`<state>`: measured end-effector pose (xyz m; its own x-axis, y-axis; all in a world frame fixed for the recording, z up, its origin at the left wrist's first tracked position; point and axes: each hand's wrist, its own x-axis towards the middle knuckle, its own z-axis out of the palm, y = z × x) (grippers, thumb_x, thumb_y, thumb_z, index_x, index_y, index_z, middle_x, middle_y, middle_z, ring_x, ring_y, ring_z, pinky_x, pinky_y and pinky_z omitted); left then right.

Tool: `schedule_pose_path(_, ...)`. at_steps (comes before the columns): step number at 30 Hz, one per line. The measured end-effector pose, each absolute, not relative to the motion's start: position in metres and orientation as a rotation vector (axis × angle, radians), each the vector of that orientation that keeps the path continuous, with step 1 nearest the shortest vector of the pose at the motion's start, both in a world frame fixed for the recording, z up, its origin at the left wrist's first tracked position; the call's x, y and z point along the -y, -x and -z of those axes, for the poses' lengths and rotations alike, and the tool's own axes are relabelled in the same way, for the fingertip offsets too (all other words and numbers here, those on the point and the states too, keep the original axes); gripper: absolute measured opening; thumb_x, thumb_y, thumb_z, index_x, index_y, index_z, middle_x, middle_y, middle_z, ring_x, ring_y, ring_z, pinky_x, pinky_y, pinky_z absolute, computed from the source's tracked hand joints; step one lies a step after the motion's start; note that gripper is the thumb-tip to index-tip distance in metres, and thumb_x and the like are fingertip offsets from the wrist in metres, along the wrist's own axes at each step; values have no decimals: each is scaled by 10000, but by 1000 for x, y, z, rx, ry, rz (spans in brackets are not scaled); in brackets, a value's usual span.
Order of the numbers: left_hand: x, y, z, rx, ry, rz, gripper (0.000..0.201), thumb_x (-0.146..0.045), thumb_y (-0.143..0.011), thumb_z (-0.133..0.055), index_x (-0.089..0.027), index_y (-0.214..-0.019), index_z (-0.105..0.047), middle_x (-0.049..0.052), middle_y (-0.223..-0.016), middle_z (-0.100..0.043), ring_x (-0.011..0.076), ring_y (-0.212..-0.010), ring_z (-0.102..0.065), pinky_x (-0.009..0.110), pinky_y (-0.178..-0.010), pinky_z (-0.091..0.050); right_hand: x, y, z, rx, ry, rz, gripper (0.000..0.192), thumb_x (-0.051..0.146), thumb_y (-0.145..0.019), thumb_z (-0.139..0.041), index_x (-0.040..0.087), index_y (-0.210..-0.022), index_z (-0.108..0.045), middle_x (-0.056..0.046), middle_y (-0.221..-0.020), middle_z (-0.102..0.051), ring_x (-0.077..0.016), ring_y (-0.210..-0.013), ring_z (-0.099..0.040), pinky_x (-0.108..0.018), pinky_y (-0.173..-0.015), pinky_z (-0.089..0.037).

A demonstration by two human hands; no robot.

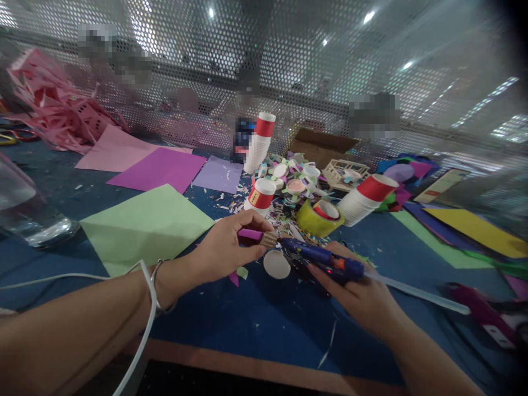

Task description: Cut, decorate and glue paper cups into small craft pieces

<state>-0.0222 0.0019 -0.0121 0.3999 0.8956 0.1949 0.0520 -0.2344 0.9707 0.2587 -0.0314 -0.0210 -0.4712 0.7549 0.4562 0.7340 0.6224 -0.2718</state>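
Note:
My left hand (218, 242) pinches a small tan ridged piece (269, 239) between thumb and fingers. A magenta strip (250, 234) shows inside the curl of that hand; whether it is joined to the tan piece I cannot tell. My right hand (367, 300) is wrapped round a blue hot glue gun (307, 252), its nozzle pointing left, close to the tan piece. From the gun's back end sticks a long translucent glue stick (424, 294). A round white disc (276, 264) lies on the table just below the nozzle.
Behind my hands are stacked paper cups (259, 146), a tilted cup stack (365, 201), a yellow tape roll (315, 220) and a heap of paper pieces. Coloured sheets (148, 228) lie left. A clear glass (31, 209) is far left. A white cable (149, 308) crosses my left forearm.

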Motion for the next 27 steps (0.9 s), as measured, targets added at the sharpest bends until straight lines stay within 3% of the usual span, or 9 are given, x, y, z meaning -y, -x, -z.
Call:
schedule_pose_path(3, -3, 22, 13, -822, -1427, -1011, 327, -161, -720, -756, -168, -1029, -650, 41, -979, -700, 185, -910, -661, 338, -848, -524, 30, -266, 20, 2204, 1348, -17, 259, 424, -962, -533, 221, -941, -693, -90, -957, -710, -262, -940, -689, -419, -880, -566)
schedule_pose_path(6, -6, 21, 15, -808, -1217, -1012, 358, -121, -665, -780, -166, -994, -647, 24, -927, -691, 169, -887, -653, 330, -851, -524, 27, -277, 8, 2065, 1638, -38, 345, 460, -934, -549, 206, -723, -649, -113, -998, -723, -244, -804, -708, -362, -744, -564)
schedule_pose_path(8, -8, 20, 16, -791, -1104, -1016, 375, -96, -632, -792, -167, -970, -645, 15, -902, -693, 159, -877, -652, 320, -859, -521, 23, -286, -5, 2018, 1739, -23, 406, 476, -888, -590, 214, -577, -593, -111, -818, -728, -266, -700, -700, -351, -619, -518)
schedule_pose_path(10, -9, 20, 16, -782, -1052, -1021, 392, -88, -614, -806, -170, -963, -646, 15, -894, -702, 158, -881, -656, 314, -866, -517, 16, -296, -19, 1859, 1976, 58, 386, 484, -828, -611, 234, -536, -579, -77, -582, -641, -297, -669, -684, -353, -595, -466)
schedule_pose_path(12, -10, 20, 15, -785, -1050, -1024, 405, -90, -612, -815, -175, -972, -649, 17, -902, -709, 161, -885, -658, 314, -863, -512, 5, -305, -29, 1779, 2161, 117, 434, 529, -797, -630, 249, -481, -527, -65, -480, -557, -288, -583, -628, -356, -565, -419)
schedule_pose_path(21, -11, 24, 16, -805, -1107, -1056, 411, -130, -652, -823, -179, -1014, -635, 38, -970, -727, 188, -948, -681, 367, -961, -499, -46, -324, -20, 1756, 2124, -94, 378, 540, -804, -652, 178, -693, -647, -48, -550, -636, -210, -531, -571, -318, -547, -372)
schedule_pose_path(24, -12, 25, 16, -816, -1114, -1058, 409, -127, -658, -815, -177, -1022, -634, 56, -990, -731, 195, -951, -684, 384, -968, -503, -44, -319, -22, 1806, 2046, -196, 384, 525, -864, -592, 155, -869, -694, -74, -733, -727, -207, -646, -644, -304, -612, -425)
schedule_pose_path(27, -13, 25, 17, -810, -1108, -1067, 402, -121, -654, -812, -177, -1011, -635, 54, -970, -728, 197, -948, -686, 385, -962, -510, -32, -314, -32, 1771, 2038, -188, 360, 503, -871, -606, 158, -907, -702, -123, -873, -759, -226, -757, -686, -320, -690, -457)
